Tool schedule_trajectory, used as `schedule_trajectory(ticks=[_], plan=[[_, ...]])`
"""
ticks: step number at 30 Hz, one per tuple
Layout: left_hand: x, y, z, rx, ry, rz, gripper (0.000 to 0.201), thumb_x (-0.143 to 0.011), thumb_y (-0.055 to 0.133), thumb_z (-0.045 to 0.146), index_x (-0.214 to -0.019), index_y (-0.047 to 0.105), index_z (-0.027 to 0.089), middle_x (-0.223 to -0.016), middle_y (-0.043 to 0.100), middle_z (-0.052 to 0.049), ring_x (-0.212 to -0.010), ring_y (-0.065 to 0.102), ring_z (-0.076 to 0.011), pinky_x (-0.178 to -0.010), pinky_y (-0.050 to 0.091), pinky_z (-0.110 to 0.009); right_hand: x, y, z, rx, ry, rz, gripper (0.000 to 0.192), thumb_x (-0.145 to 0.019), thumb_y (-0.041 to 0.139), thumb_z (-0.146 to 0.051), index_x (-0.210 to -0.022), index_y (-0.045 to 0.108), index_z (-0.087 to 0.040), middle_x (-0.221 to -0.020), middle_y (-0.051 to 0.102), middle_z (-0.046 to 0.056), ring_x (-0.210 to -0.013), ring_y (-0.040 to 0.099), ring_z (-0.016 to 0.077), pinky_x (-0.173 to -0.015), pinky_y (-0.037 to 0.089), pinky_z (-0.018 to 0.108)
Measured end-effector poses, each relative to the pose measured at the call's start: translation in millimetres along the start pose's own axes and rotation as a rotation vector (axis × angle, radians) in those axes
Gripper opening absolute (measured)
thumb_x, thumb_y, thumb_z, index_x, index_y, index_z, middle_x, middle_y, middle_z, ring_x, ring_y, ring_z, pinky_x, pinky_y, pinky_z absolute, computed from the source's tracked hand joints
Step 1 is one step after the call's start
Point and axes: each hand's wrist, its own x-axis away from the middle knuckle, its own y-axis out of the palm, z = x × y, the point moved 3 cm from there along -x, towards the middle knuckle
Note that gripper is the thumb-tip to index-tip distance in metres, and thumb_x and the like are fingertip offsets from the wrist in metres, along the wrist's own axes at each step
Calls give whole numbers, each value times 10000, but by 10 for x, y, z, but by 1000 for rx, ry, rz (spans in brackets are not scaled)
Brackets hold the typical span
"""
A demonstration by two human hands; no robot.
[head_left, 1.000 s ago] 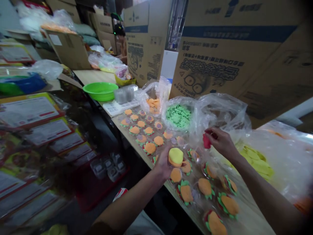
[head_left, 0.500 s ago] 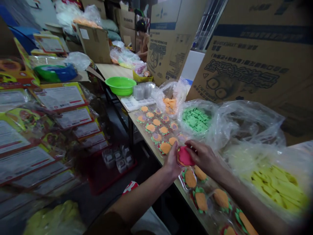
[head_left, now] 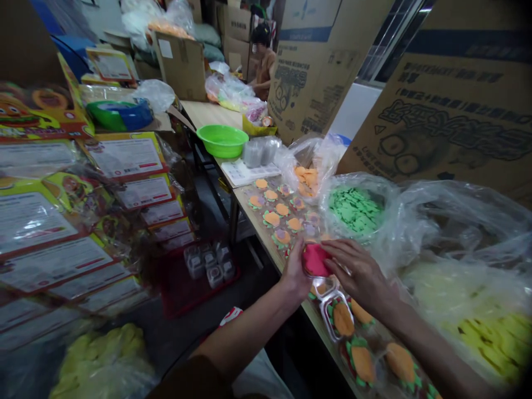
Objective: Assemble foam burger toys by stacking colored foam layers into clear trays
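Red round felt disc [head_left: 315, 259] now sits at frame centre, pinched between your left hand [head_left: 296, 271] and right hand [head_left: 357, 274], pressed over the stack above the clear plastic tray [head_left: 332, 318]; a second ago only the right held it.

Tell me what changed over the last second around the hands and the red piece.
The right hand carried the red piece leftward from beside the clear bag onto the stack in the left hand's grip, covering the yellow top seen a second ago. Both hands now meet on it. The left hand kept its hold; the filled trays, green bowl and bag of green pieces lie as before.
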Motion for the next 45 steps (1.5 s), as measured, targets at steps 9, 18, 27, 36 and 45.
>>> schedule_trajectory(ticks=[9, 18, 27, 36, 45], plan=[[-119, -75, 262, -65, 21, 85, 288, -858, 417, 340, -845, 607, 124, -789, 649, -66, -680, 610, -160, -677, 474, -284, -248, 235, 454, -347, 337, -77, 285, -812, 532, -304, -1077, 602, -226, -1030, 648, 44, -933, 592, 184, -820, 469, 323], [-275, -106, 414, -156, -66, 197, 281, -840, 442, 361, -828, 579, 116, -699, 640, -76, -586, 608, -187, -585, 493, -328, -262, 504, 2588, -76, 1001, 149, 143, -541, 675, -184, -638, 574, -153, -655, 618, 49, -710, 581, 221, -657, 416, 312], [-425, -142, 351, -153, -106, 172, 277, -829, 461, 372, -869, 578, 125, -724, 642, -69, -602, 611, -195, -624, 500, -357, -89, 531, 2887, -363, 1126, 240, 256, -775, 571, -309, -595, 492, -146, -538, 469, -54, -536, 479, 94, -589, 421, 259], [-426, -142, 304, -158, -23, 164, 234, -790, 543, 349, -860, 577, 129, -712, 628, -35, -600, 592, -153, -612, 483, -292, -152, 147, 2028, -960, 998, 317, 181, -632, 582, -337, -724, 477, -221, -623, 551, -19, -568, 569, 148, -601, 502, 323], [-331, -107, 256, -99, 53, 134, 286, -805, 496, 397, -838, 606, 135, -792, 646, -55, -694, 607, -171, -683, 478, -295, -287, 231, 888, -1288, 907, -51, 190, -687, 640, -303, -820, 555, -197, -754, 601, 20, -614, 576, 129, -590, 500, 254]])
